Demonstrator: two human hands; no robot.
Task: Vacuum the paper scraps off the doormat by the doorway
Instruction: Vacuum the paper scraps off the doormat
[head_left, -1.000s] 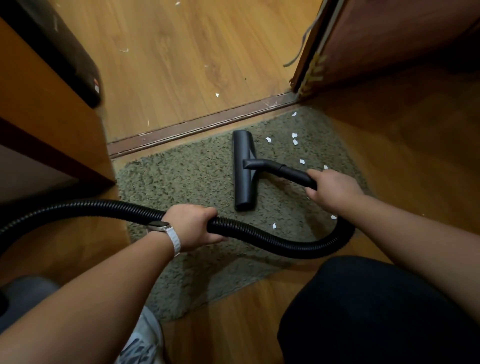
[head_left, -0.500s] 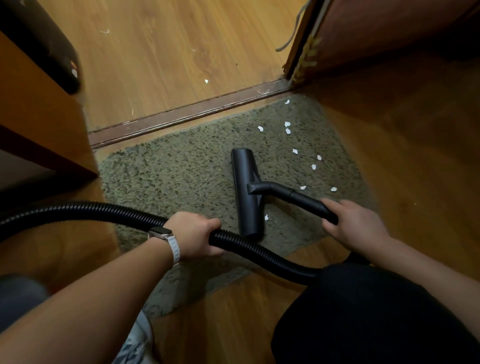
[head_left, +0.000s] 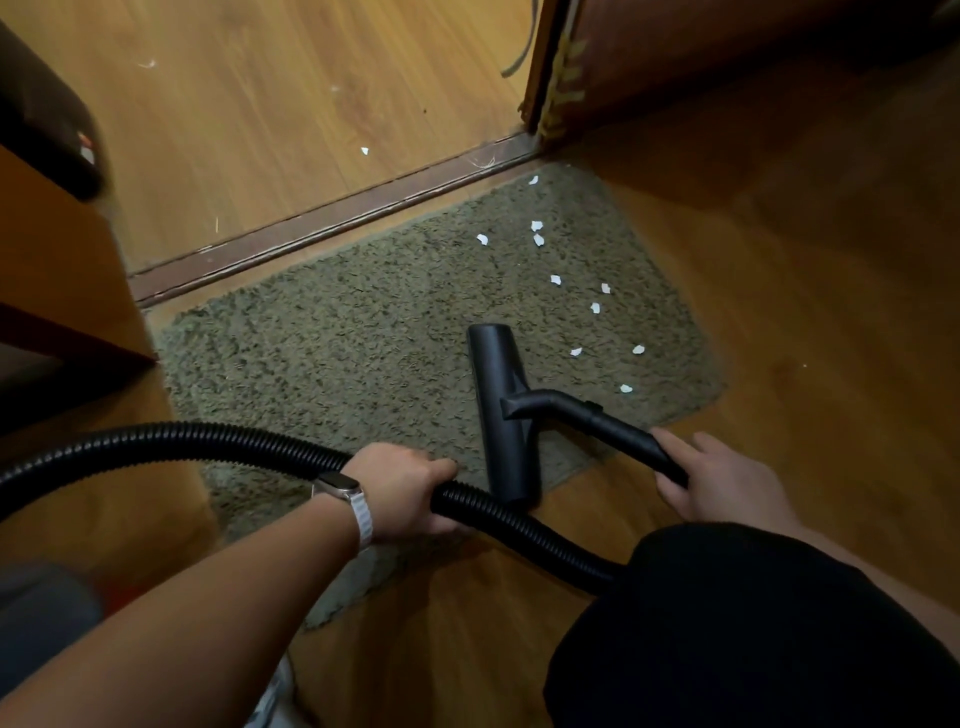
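A shaggy grey-green doormat (head_left: 363, 353) lies on the wooden floor just inside the door threshold (head_left: 332, 228). Several white paper scraps (head_left: 556, 280) dot its right half. The black vacuum nozzle (head_left: 501, 410) lies lengthwise near the mat's near edge, left of the scraps. My right hand (head_left: 722, 478) grips the rigid black wand (head_left: 618, 431) behind the nozzle. My left hand (head_left: 405, 493), with a watch on its wrist, grips the ribbed black hose (head_left: 218, 441), which loops from the left under my knee.
A wooden cabinet (head_left: 57, 270) stands at the left. A door edge (head_left: 550, 73) stands at the upper right. Beyond the threshold one scrap (head_left: 364, 151) lies on the floor. My dark-clothed knee (head_left: 737, 623) fills the lower right.
The nozzle has been pulled back toward me, from the mat's middle to its near edge. Both hands moved back with it. The scrap that lay near the nozzle's near end is gone.
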